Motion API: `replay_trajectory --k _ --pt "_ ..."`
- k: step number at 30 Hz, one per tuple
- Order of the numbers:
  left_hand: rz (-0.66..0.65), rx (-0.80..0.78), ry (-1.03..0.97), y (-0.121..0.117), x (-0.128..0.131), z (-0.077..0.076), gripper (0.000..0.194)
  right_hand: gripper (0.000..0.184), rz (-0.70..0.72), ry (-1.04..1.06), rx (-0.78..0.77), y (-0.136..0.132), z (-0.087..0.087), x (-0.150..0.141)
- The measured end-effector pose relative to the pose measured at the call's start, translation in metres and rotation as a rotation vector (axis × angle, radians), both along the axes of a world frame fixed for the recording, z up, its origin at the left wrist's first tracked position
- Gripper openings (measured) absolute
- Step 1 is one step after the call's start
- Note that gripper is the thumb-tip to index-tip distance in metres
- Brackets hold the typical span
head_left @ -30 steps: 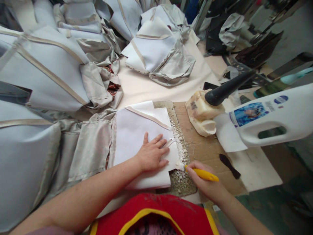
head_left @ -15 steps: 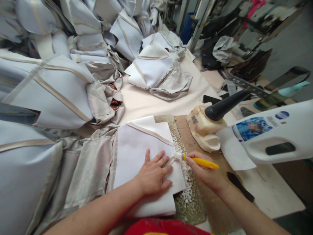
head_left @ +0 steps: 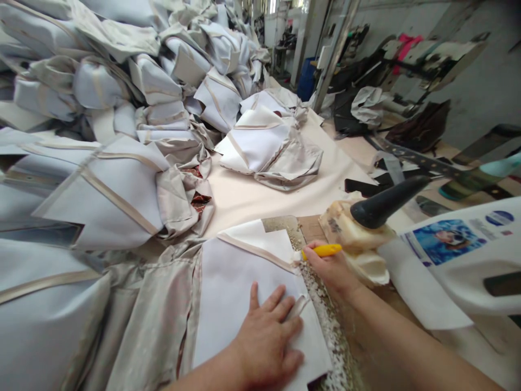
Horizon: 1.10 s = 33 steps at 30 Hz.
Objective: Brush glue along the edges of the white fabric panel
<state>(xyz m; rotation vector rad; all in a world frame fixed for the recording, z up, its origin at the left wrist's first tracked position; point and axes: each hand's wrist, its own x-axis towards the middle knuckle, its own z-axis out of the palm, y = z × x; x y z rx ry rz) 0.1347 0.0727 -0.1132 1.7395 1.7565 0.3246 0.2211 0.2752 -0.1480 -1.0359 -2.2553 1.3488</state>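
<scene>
A great heap of pale fabric pieces [head_left: 101,136] with beige trim fills the scene from nine to twelve o'clock, and a smaller folded bundle [head_left: 271,146] lies apart from it at about one o'clock on the cream surface [head_left: 252,201]. At three o'clock a large white plastic jug [head_left: 468,255] with a blue label lies on its side, and just beside it toward the centre stands a glue-crusted pot [head_left: 350,233] with a black handle [head_left: 386,203] sticking out of it. Near six o'clock a white fabric panel [head_left: 240,282] rests partly on a glue-spattered board [head_left: 325,320]. The left hand [head_left: 268,342] lies flat on that panel, fingers spread, pressing down a narrow beige tab. The right hand [head_left: 331,269] has its grip closed around a yellow-handled brush [head_left: 321,251], whose bristle end touches the panel's upper right corner at its beige-trimmed edge.
</scene>
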Motion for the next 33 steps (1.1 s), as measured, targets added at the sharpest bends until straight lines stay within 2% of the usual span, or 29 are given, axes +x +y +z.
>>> replay_trajectory --k 5,8,13,16,18,21,26,30,33 --pt "-0.017 -0.007 -0.022 0.000 -0.001 -0.003 0.046 0.023 -0.007 -0.003 0.105 0.021 -0.001 -0.043" --pt "-0.017 -0.014 -0.030 0.000 -0.002 -0.004 0.045 0.021 -0.031 0.001 0.116 0.029 0.000 -0.065" --pt "0.016 -0.052 -0.088 0.003 -0.005 0.003 0.052 0.020 -0.110 -0.009 0.119 0.038 0.001 -0.079" --pt "0.018 -0.067 -0.106 0.004 -0.007 0.004 0.060 0.023 -0.158 0.018 0.146 0.039 0.002 -0.067" --pt "0.015 -0.059 -0.074 0.004 -0.006 0.002 0.057 0.024 -0.135 0.031 0.152 0.033 0.003 -0.052" --pt "0.018 -0.038 -0.011 0.003 -0.003 -0.003 0.052 0.022 -0.061 -0.010 0.077 0.015 0.006 -0.024" --pt "-0.006 -0.012 0.070 0.003 0.001 -0.006 0.049 0.022 -0.070 -0.004 -0.002 -0.014 0.020 0.018" --pt "-0.011 -0.003 0.108 0.004 0.002 -0.005 0.047 0.023 0.037 0.019 -0.012 -0.020 0.020 0.030" --pt "-0.015 0.011 0.119 0.004 0.003 -0.005 0.045 0.023 0.000 0.019 0.036 -0.020 0.014 0.032"
